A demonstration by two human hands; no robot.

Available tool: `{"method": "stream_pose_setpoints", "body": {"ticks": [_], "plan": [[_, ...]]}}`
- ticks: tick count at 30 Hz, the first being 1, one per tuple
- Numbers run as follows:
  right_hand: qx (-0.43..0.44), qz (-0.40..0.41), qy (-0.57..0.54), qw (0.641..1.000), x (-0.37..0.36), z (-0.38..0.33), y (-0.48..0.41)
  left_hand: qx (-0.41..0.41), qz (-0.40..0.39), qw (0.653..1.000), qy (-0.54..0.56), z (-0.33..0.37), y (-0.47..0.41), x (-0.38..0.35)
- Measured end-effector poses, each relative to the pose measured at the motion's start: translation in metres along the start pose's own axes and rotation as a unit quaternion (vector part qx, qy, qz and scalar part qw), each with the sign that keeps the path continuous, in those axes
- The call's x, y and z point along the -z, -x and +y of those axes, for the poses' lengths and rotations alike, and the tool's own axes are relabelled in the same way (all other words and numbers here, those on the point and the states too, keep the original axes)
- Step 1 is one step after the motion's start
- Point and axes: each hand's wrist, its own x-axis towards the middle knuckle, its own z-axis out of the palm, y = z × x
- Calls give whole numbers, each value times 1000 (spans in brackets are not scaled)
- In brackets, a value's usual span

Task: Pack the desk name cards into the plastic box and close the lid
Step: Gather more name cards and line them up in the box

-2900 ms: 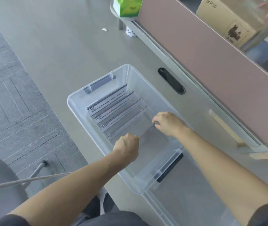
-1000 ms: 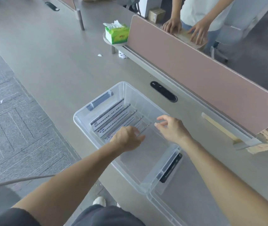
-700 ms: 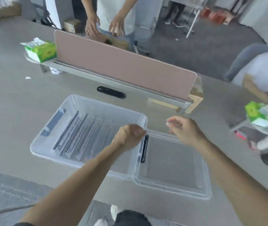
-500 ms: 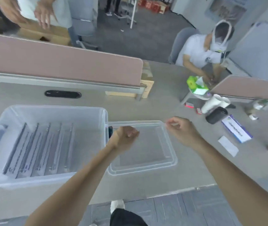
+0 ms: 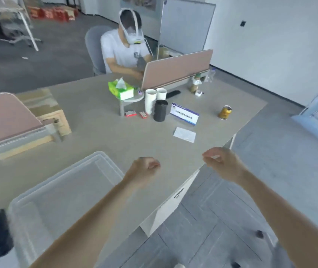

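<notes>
Grey bench (image 5: 100, 132) surface is filling most of the view, running out to a far corner with grey carpet tiles (image 5: 202, 225) showing beyond its near edge. Both of the person's bare arms are reaching forward. The left hand (image 5: 143, 172) is hanging over the bench with its fingers curled into a loose fist, gripping nothing. The right hand (image 5: 221, 163) is hovering past the bench edge, over the floor, with fingers bent and thumb near the fingertips, also holding nothing.

At lower left the clear plastic lid (image 5: 63, 190) is lying flat on the bench, and just left of it a black latch (image 5: 0, 232) of the plastic box is showing at the frame edge; the box itself is almost wholly out of view, so its contents cannot be told. One desk name card (image 5: 184, 114), white with a blue band, is standing upright on the bench well beyond the hands, just right of a black cup (image 5: 160, 110) and two white cups (image 5: 155, 96). A white slip of paper (image 5: 184, 134) is lying flat nearer than the card. A green tissue box (image 5: 121, 89) is sitting on a small raised shelf, and a gold can (image 5: 225, 112) is standing off to the right. A seated person (image 5: 123, 49) in a white shirt is working behind a pink divider (image 5: 177, 67).
</notes>
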Motion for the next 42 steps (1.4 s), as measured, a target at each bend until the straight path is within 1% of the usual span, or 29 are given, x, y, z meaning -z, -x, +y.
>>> {"method": "stream_pose_setpoints", "body": {"ticks": [4, 10, 15, 20, 23, 26, 29, 32, 34, 36, 38, 40, 42], "plan": [[12, 5, 36, 999, 54, 68, -38, 10, 3, 999, -33, 47, -62, -52], [9, -3, 40, 999, 116, 126, -99, 20, 19, 999, 34, 107, -129, -115], [13, -16, 26, 999, 137, 152, -159, 43, 25, 997, 58, 132, -182, -143], [35, -43, 68, 996, 141, 154, -232, 81, 37, 991, 99, 141, -259, -160], [33, -63, 122, 990, 155, 150, -275, 112, 51, 985, 118, 144, -313, -171], [36, -78, 198, 976, 167, 151, -317, 141, 43, 985, 93, 146, -352, -184], [40, -89, 231, 968, 167, 158, -360, 156, 6, 987, 28, 152, -385, -191], [61, -124, 266, 954, 162, 163, -406, 199, -5, 980, 12, 154, -421, -199], [92, -150, 288, 941, 157, 165, -444, 231, 8, 973, -10, 150, -449, -209], [123, -182, 318, 922, 149, 168, -485, 263, 40, 961, -78, 148, -476, -217], [153, -216, 342, 902, 136, 172, -528, 285, 67, 948, -122, 148, -502, -223], [183, -251, 351, 883, 121, 172, -566, 327, 69, 936, -113, 153, -526, -228], [220, -281, 363, 861, 109, 169, -600, 385, 66, 917, -77, 158, -546, -234]]}}
